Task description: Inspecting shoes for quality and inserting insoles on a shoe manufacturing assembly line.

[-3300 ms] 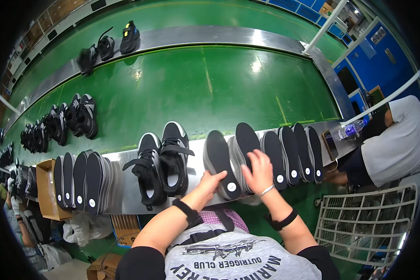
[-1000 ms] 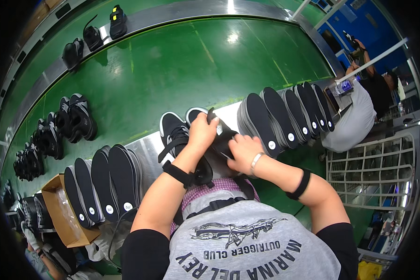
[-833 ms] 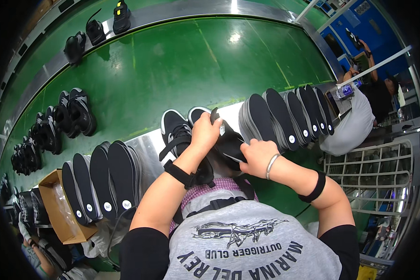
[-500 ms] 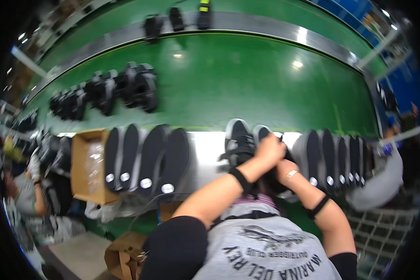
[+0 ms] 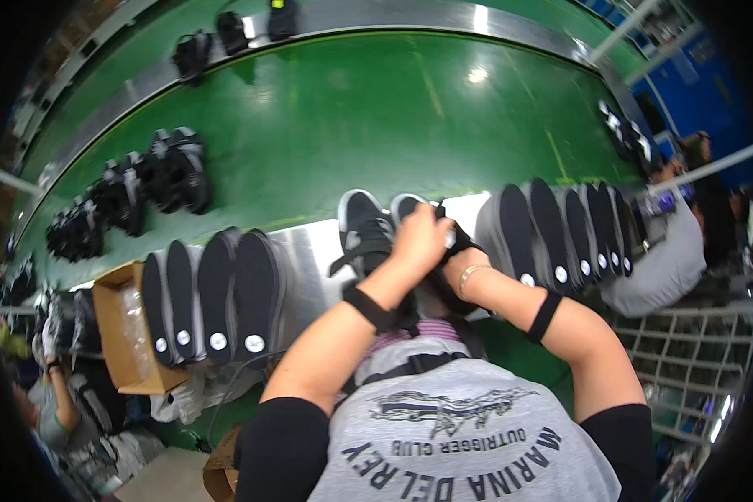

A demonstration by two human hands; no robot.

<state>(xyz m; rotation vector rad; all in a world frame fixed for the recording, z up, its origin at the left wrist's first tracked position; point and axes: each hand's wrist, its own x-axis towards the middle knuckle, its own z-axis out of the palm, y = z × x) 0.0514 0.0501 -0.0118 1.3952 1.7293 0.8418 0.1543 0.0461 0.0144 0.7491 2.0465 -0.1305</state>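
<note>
Together, both hands were clamped on a black shoe (image 5: 443, 251), left hand (image 5: 418, 243) over right hand (image 5: 453, 266), steadying it beside its mate (image 5: 362, 230) on the desk (image 5: 309, 259).

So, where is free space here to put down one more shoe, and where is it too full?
The widest free patch is the green belt, between the shoe pairs at its left and the far metal rail. On the metal shelf a narrow strip lies between the left insole row and the black shoe. The right insole row is crowded.
</note>
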